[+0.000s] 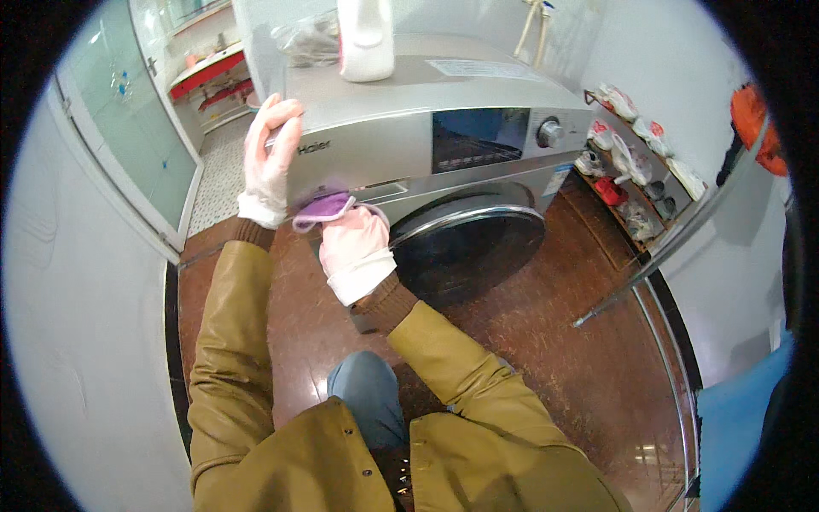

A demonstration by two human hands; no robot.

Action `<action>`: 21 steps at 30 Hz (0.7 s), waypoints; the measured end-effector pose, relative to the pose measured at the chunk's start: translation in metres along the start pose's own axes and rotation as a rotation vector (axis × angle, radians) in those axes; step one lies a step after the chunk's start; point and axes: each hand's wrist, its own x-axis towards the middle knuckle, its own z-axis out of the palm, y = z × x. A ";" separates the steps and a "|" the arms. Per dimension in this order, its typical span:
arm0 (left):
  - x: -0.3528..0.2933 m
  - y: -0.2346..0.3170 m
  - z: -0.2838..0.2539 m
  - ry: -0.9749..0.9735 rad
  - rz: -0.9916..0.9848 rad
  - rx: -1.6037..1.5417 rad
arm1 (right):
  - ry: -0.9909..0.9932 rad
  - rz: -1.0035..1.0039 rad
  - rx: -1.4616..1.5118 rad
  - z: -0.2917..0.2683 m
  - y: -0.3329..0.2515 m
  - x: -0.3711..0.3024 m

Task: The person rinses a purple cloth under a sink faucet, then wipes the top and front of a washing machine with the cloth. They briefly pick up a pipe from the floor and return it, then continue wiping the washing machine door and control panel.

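Note:
A silver front-loading washing machine [367,128] with a dark round door [469,243] stands before me. My right hand [354,243], in a thin whitish glove, is closed on a purple cloth [324,207]. It holds the cloth against the front panel, just under the detergent drawer [381,191]. My left hand [273,149], gloved too, is raised at the machine's upper left corner with its fingers apart. Nothing shows in it.
On the machine's top are a white bottle [367,43] and a crumpled clear plastic bag [309,41]. A shoe rack [597,158] with wrapped shoes stands at the right, near a slanting metal pole [648,264]. A frosted glass door [128,111] is at the left.

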 end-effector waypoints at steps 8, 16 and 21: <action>-0.001 -0.001 0.002 0.007 0.030 -0.029 | 0.484 0.021 0.262 -0.070 0.056 -0.017; -0.003 0.017 0.003 -0.041 -0.117 -0.120 | 0.522 0.474 0.125 -0.058 0.071 0.025; -0.003 0.016 0.004 -0.021 -0.134 -0.136 | 0.470 0.906 0.744 -0.141 0.214 0.064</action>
